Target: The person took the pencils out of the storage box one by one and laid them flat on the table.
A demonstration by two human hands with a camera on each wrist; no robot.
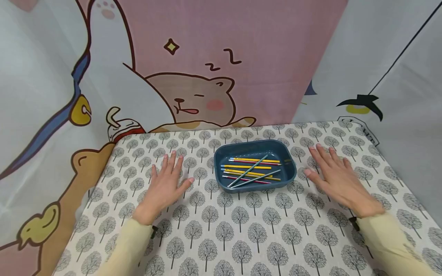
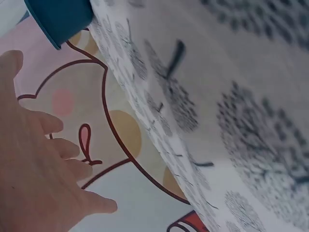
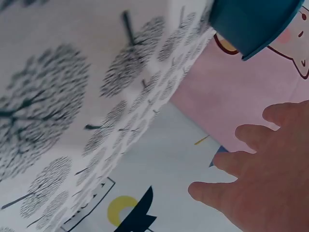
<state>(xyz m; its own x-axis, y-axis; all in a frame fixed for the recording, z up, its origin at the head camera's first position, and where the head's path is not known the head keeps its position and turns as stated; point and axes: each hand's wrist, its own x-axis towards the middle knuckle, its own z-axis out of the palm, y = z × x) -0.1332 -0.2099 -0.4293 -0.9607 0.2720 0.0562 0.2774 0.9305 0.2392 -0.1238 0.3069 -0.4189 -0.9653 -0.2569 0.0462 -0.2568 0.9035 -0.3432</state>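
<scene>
A dark blue tray [image 1: 252, 147] with rounded corners sits on the cloth-covered table between my two hands. Lying in it are several yellow pencils [image 1: 246, 166], red pencils [image 1: 264, 182], and grey-green pencils [image 1: 257, 163] crossing over them at a slant. To the left of the tray is my left hand [image 1: 165, 188], palm down, fingers spread and holding nothing. My right hand [image 1: 338, 180] is on the other side, likewise spread and apart from the tray. Each wrist view catches a corner of the tray [image 2: 63, 19] beyond the straight fingers.
The table wears a white cloth [image 1: 241, 249] printed with grey trees. Behind it hangs a pink curtain [image 1: 276, 57] with a sleeping cartoon bear, and pale printed curtains [image 1: 407, 96] close off both sides.
</scene>
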